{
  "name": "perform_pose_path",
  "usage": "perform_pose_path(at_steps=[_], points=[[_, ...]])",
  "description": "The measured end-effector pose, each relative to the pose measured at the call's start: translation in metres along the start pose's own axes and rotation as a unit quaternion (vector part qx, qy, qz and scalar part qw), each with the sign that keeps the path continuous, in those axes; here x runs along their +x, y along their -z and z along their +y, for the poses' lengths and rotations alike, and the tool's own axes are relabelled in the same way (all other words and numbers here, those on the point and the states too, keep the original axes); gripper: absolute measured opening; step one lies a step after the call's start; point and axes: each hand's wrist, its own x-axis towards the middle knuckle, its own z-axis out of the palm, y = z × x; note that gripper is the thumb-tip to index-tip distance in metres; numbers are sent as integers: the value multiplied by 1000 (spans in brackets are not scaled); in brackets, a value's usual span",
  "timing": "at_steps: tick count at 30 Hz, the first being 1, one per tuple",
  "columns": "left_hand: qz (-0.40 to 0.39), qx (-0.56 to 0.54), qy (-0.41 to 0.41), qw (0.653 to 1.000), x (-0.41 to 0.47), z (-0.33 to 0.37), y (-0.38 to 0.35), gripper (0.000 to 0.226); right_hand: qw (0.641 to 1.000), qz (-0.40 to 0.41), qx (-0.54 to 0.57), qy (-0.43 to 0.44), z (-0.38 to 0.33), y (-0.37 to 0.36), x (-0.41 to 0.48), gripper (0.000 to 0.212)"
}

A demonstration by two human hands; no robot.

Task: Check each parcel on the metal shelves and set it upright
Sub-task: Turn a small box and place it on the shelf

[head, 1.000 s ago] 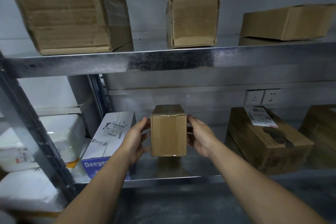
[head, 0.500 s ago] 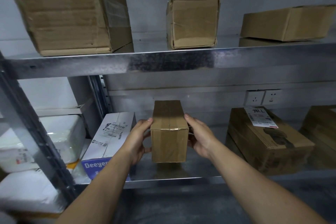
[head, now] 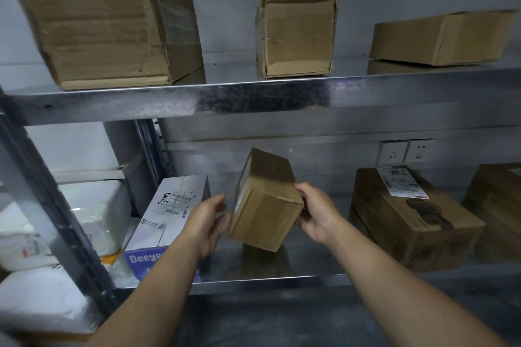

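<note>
A small brown cardboard parcel (head: 265, 200) is held tilted above the lower metal shelf (head: 253, 280), its top leaning to the right. My left hand (head: 210, 220) grips its left face and my right hand (head: 317, 210) grips its right edge. A pale label shows on the parcel's left face. Other parcels lie on the same shelf: a white box with a purple end (head: 166, 214) at the left, and a brown box with a white label (head: 408, 214) at the right.
The upper shelf (head: 253, 93) carries a large brown box (head: 107, 17), a small upright box (head: 296, 34) and a flat box (head: 442, 36). White bags (head: 93, 214) fill the left bay behind a steel post (head: 56, 220). Wall sockets (head: 406, 152) sit behind the shelf.
The parcel stood upright on the shelf between my hands. It has since been lifted and turned, so it now tilts with its left face showing.
</note>
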Motion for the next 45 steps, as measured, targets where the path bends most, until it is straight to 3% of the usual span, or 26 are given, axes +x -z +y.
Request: perform_pose_path(at_steps=[3,6,10,16,22,29,34,45], points=[[-20,0,44,999,-6,6,-2,26,1000,-2,18,6,1,8,-1,21],[-31,-3,44,999,-9,10,-5,23,1000,-7,16,4,7,13,-3,26],[-65,29,60,996,-12,9,-6,24,998,-18,-57,17,12,16,-6,32],[-50,123,58,990,-15,-4,-10,23,970,57,-237,-5,24,24,5,26],[-32,228,38,972,-16,-15,-23,19,958,43,-276,-58,27,26,7,47],[-22,247,54,967,2,-27,-25,42,943,36,-319,-85,17,21,7,34],[-21,256,51,965,8,-31,-26,34,937,32,-333,-102,16,18,13,30],[-14,286,31,958,14,-35,-34,25,906,28,-419,-50,24,17,29,14]])
